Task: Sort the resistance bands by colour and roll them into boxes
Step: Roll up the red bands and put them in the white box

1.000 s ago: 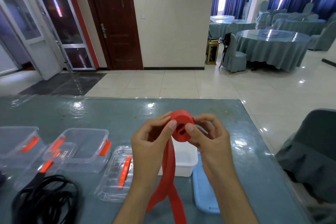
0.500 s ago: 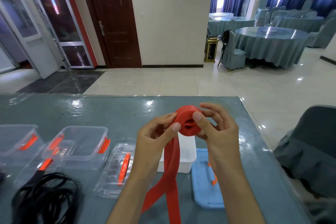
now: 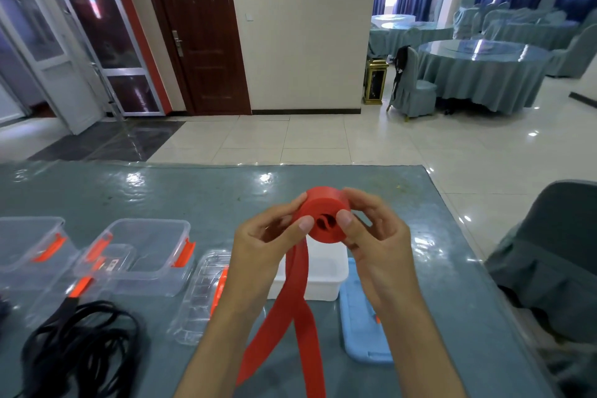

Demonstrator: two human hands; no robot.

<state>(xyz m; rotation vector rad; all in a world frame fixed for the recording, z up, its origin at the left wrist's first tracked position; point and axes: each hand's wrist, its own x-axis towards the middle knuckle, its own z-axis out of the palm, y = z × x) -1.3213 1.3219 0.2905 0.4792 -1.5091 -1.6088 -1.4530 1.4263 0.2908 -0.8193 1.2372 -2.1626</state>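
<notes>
Red band [image 3: 324, 218], wound partly into a thick roll, is held up above the desk [image 3: 193, 194] between both hands, in front of the person's chest. Two loose tails of it hang down from the roll, cross between the forearms and run out of the bottom of the view.

Left hand [image 3: 263, 244] comes up from below with the wrist bent back; its thumb presses flat on the near face of the roll and its fingers curl round the far left edge, so it pinches the roll. Right hand [image 3: 376, 241] mirrors it: thumb on the near face beside the roll's centre hole, fingers curled over the top and right rim. Both forearms rise from the lower edge and lean inward toward each other.

Under the hands a white box [image 3: 326, 271] sits on the desk, with a blue lid [image 3: 358, 326] lying just to its right. A clear lid [image 3: 202, 297] with an orange clip lies to its left. Further left stand two clear boxes [image 3: 142, 255] with orange clips. Black bands [image 3: 80, 346] lie in a loose tangle at the near left of the desk.
</notes>
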